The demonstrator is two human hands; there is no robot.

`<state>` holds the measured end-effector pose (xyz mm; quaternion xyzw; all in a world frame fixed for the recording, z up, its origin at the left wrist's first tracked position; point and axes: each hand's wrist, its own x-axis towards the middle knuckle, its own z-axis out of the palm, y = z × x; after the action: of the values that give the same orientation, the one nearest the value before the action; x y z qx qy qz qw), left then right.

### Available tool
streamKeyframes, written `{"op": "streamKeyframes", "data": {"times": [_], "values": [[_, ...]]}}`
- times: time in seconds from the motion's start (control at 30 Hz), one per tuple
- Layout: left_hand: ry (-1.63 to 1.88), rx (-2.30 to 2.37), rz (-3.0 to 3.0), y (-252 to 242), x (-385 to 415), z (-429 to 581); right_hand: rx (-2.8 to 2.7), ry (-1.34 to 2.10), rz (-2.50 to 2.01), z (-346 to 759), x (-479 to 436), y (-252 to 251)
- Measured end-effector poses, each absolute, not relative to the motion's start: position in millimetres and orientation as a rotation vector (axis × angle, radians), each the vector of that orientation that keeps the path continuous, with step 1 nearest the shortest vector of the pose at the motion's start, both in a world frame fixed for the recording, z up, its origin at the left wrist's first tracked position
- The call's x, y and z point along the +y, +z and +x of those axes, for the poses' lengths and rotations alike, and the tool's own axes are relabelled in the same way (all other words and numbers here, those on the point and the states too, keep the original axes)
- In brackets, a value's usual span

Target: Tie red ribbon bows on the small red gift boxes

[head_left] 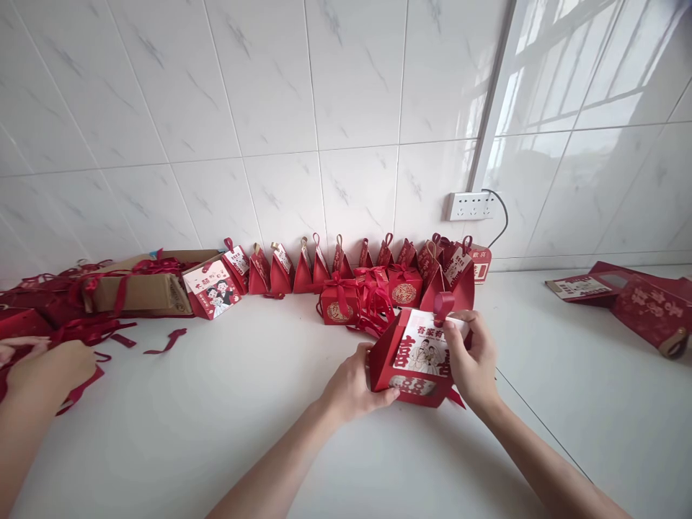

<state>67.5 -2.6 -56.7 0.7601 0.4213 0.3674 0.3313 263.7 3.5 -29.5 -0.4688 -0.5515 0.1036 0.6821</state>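
A red gift box point(383, 360) with slanted sides stands tilted on the white table in front of me. Its front carries a white printed panel with a couple drawn on it and an oval window below. My left hand point(354, 386) grips the lower left side, thumb along the front edge. At the top right corner, my right hand point(476, 357) pinches the box between thumb and fingers, beside the ribbon loop point(444, 305) on top. A red ribbon end pokes out under the box at the right. The back of the box is hidden.
Red gift boxes point(281, 272) line the tiled wall, with ribbon-tied square boxes point(339, 299) before them. At left, a co-worker's hands point(51, 371) handle red ribbon near a cardboard box point(143, 294). Flattened red boxes point(649, 306) lie right; a power socket point(471, 206) is on the wall.
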Motion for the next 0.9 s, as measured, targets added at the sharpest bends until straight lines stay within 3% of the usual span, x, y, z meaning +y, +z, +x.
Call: {"op": "streamKeyframes", "data": {"times": [0.43, 0.7, 0.9], "values": [[1.000, 1.125, 1.808, -62.0, 1.3, 67.3, -1.301, 0.372, -0.804, 259.9, 10.1, -46.4], [1.563, 1.131, 1.401, -59.6, 2.2, 76.7, -1.809, 0.092, -0.617, 247.2, 4.2, -55.4], [1.873, 1.211, 1.016, -53.8, 17.8, 62.7, -1.786, 0.164, -0.643, 243.6, 4.1, -57.5]]}}
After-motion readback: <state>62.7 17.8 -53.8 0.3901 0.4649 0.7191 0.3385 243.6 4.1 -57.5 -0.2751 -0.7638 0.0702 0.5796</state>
